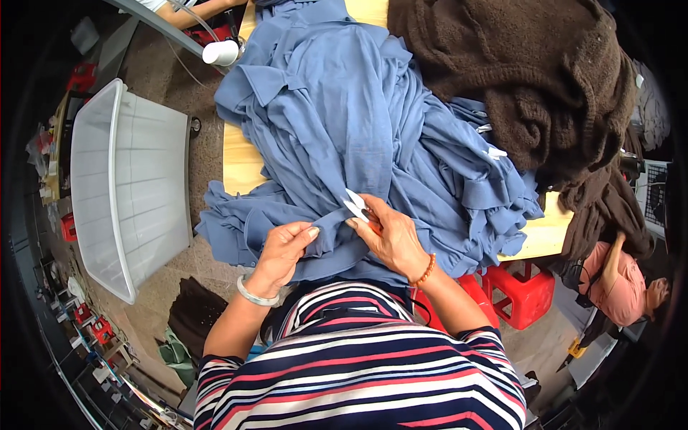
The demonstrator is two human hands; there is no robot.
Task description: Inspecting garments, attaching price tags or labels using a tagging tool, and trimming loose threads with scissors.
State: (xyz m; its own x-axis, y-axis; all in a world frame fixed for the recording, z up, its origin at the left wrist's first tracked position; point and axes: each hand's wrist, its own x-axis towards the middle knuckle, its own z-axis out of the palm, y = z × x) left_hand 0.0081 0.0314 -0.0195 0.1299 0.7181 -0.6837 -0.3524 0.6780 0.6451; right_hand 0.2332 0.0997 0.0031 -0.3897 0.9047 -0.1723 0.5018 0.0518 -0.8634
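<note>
My left hand (279, 256) with thumb and forefinger pinched on blue shirt fabric (331, 233), my right hand (395, 238) curled around small thread snips (356, 211), blades slightly parted

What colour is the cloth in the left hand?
The cloth is plain, muted blue, seen best in the head view.

Both bare forearms slant inward from the lower part of the frame, the left forearm (235, 320) rising rightward, the right forearm (453, 304) leftward. Near the centre, the left hand (281, 251) pinches, thumb against bent fingers, pointing rightward. Just beside it, the right hand (396, 240) grips, back upward, thumb and forefinger reaching toward the upper left, elbows spread apart.
</note>
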